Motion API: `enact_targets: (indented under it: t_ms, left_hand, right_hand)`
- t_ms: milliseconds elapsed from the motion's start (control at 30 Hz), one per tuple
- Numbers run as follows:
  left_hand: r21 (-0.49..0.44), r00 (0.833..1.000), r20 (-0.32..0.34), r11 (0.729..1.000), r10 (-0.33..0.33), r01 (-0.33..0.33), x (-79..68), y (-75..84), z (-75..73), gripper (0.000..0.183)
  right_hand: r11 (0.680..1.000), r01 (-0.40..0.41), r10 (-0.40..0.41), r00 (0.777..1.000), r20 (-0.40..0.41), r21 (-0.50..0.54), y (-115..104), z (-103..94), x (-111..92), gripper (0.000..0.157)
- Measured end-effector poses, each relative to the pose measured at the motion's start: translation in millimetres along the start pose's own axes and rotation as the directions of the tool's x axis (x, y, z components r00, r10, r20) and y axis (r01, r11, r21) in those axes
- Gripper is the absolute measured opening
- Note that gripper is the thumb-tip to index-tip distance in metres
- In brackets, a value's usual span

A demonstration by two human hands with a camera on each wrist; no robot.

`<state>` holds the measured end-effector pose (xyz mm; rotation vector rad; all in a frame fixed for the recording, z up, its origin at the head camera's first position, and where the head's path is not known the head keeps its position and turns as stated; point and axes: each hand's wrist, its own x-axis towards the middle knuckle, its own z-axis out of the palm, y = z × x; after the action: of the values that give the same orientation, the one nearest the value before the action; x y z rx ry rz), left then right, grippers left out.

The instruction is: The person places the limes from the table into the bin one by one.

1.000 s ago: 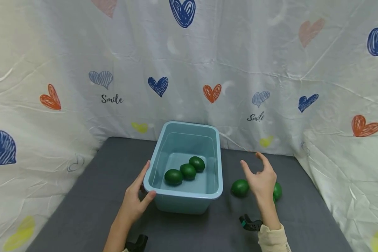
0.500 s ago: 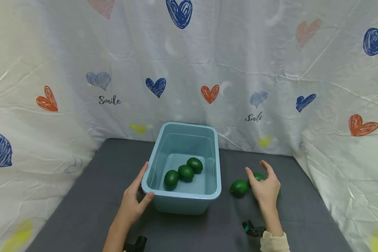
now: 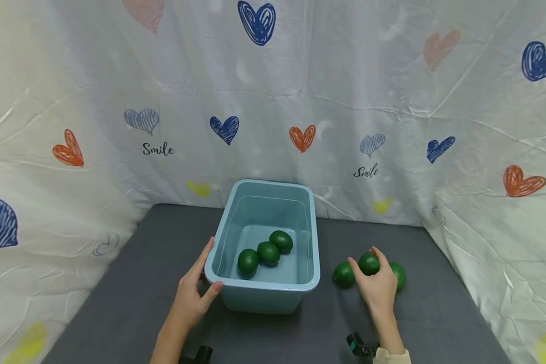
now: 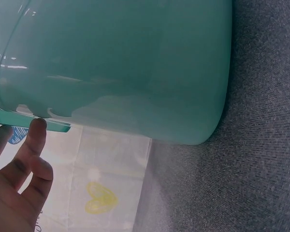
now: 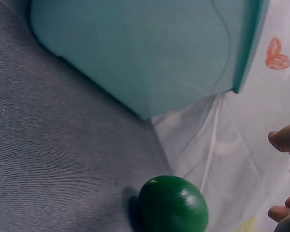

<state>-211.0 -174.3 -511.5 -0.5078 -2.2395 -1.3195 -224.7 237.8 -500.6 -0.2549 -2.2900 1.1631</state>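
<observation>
"What lay at our left?"

"We saw a broad stretch of desk point(image 3: 141, 283) under grey woven cloth, then the left hand point(image 3: 193, 293), spread around the bin's point(image 3: 264, 302) near left corner, thumb and fingers touching it."

"And the bin?"

"Pale blue, smooth-walled and round-cornered, its far end near the creased, heart-printed sheet point(image 3: 264, 96). Three glossy green fruits point(image 3: 268, 253) sat inside in a slanting row, floor showing around them."

"Past its right wall?"

"A strip of desk, then an oval outer fruit point(image 3: 343, 275). A middle fruit point(image 3: 368, 263) showed between the parted thumb and fingers of the right hand point(image 3: 378, 290); we couldn't tell whether they touched it. Another, the rightmost fruit point(image 3: 399, 275), lay partly hidden behind that hand, with desk running on to its slanting edge."
</observation>
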Motion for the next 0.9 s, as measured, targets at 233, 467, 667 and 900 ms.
enact_targets:
  t_ms: [233, 467, 667, 900]
  left_hand:
    - [-0.006, 1.000, 0.003, 1.000, 0.027, -0.027, 4.2, 0.7, 2.7, 0.079]
    - [0.000, 0.999, 0.001, 0.999, 0.038, -0.038, 4.4, 0.3, 4.1, 0.079]
    - [-0.004, 0.999, -0.007, 1.000, 0.031, -0.031, 1.2, 1.4, 0.8, 0.078]
    - [-0.009, 1.000, -0.009, 1.000, 0.026, -0.026, -1.3, 2.0, -0.8, 0.078]
  right_hand:
    - [1.000, -0.014, 0.014, 1.000, 0.001, -0.002, 4.1, 3.6, -5.0, 0.072]
    - [0.998, -0.062, 0.064, 0.997, 0.042, -0.031, 8.9, 9.5, -10.1, 0.076]
    - [0.995, -0.089, 0.094, 0.991, 0.092, -0.054, 12.5, 18.7, -15.3, 0.082]
    - [0.988, -0.107, 0.120, 0.986, 0.117, -0.115, 16.7, 25.6, -20.4, 0.084]
